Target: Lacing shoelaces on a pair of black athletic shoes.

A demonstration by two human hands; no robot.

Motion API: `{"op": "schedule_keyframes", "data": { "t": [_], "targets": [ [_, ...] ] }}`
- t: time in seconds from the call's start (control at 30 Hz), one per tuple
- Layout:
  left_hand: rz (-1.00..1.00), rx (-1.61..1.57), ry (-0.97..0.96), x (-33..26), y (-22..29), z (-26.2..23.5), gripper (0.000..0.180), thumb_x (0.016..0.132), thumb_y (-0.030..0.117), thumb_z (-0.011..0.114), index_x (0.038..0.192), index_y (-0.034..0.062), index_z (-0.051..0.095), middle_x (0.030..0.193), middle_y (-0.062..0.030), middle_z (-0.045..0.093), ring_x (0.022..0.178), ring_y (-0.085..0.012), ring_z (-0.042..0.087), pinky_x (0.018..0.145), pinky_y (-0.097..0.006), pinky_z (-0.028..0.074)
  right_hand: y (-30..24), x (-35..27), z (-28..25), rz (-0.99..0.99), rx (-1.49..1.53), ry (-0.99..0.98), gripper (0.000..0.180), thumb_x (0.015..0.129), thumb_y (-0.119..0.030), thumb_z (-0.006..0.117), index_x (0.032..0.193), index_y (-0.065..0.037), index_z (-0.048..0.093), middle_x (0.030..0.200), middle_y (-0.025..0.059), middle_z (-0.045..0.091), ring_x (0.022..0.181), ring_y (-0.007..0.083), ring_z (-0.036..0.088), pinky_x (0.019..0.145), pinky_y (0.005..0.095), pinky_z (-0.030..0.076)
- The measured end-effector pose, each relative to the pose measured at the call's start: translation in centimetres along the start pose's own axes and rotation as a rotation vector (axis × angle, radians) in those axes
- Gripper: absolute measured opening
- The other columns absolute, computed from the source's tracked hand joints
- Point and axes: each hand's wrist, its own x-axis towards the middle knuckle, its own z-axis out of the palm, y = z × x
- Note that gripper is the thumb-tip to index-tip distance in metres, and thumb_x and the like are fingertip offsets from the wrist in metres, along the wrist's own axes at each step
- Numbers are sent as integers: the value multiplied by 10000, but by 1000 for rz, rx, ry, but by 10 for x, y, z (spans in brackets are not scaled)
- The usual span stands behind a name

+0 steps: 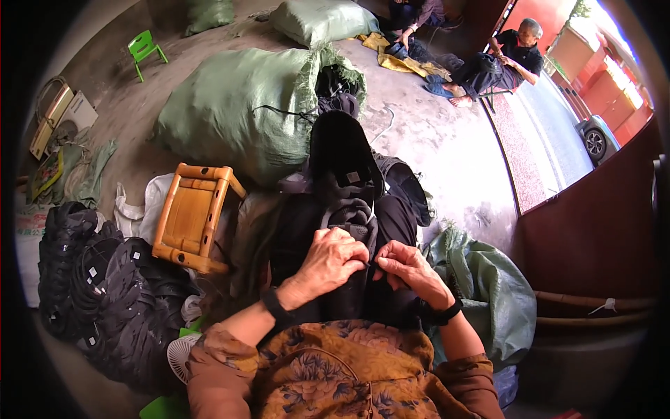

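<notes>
A black shoe upper (341, 164) lies lengthwise on my lap, its toe pointing away from me. My left hand (328, 260) is closed on the near end of it, knuckles up. My right hand (408, 267) pinches the same edge from the right, and the fingertips of both hands meet at a thin dark thread or lace. Both wrists wear black bands. My patterned brown sleeves fill the lower edge.
A big green woven sack (234, 112) of black pieces lies ahead. A small wooden stool (192, 218) is tipped at my left, beside piles of black shoe parts (105, 293). Another green sack (488, 286) sits at my right. Two people (513, 56) sit far off by the doorway.
</notes>
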Motion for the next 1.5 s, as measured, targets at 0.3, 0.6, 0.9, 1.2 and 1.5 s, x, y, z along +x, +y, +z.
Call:
{"op": "schedule_keyframes", "data": {
  "t": [0.3, 0.6, 0.9, 1.2, 1.5],
  "targets": [
    [78, 120, 119, 0, 6, 3, 432, 703, 88, 768, 1077, 77, 552, 913, -37, 584, 949, -240, 551, 913, -406, 379, -23, 0, 6, -307, 281, 308, 105, 947, -160, 616, 978, -61, 603, 771, -26, 603, 561, 36, 555, 445, 152, 382],
    [220, 583, -54, -4, -17, -39, 111, 775, 160, 685, 795, 112, 587, 774, -34, 531, 790, -200, 555, 726, -356, 389, 15, -25, -37, -386, -12, 679, 171, 977, -163, 561, 1044, -13, 606, 779, 44, 658, 581, 67, 576, 542, 211, 473],
    [67, 465, -353, 8, -34, -34, 111, 801, 238, 675, 736, 150, 655, 873, -27, 534, 905, -225, 478, 779, -381, 387, 24, -10, 18, -152, -19, 241, 162, 969, -139, 574, 1042, 2, 608, 763, 55, 670, 627, 101, 639, 580, 219, 516],
    [-318, -858, -198, 16, -36, -33, 198, 895, 239, 681, 843, 48, 694, 949, -14, 617, 935, -113, 550, 856, -271, 422, -1, 21, 56, -58, 241, 88, 257, 969, -169, 580, 1159, 4, 578, 821, 67, 664, 666, 111, 637, 607, 218, 504],
    [-52, -260, -264, -4, -42, -39, 395, 719, -7, 697, 1072, 60, 533, 890, -55, 558, 970, -234, 514, 887, -358, 436, -77, -7, -32, -378, 220, 434, 234, 985, -267, 552, 1015, -37, 580, 799, 37, 589, 687, 110, 576, 641, 250, 493]
  ]
}}
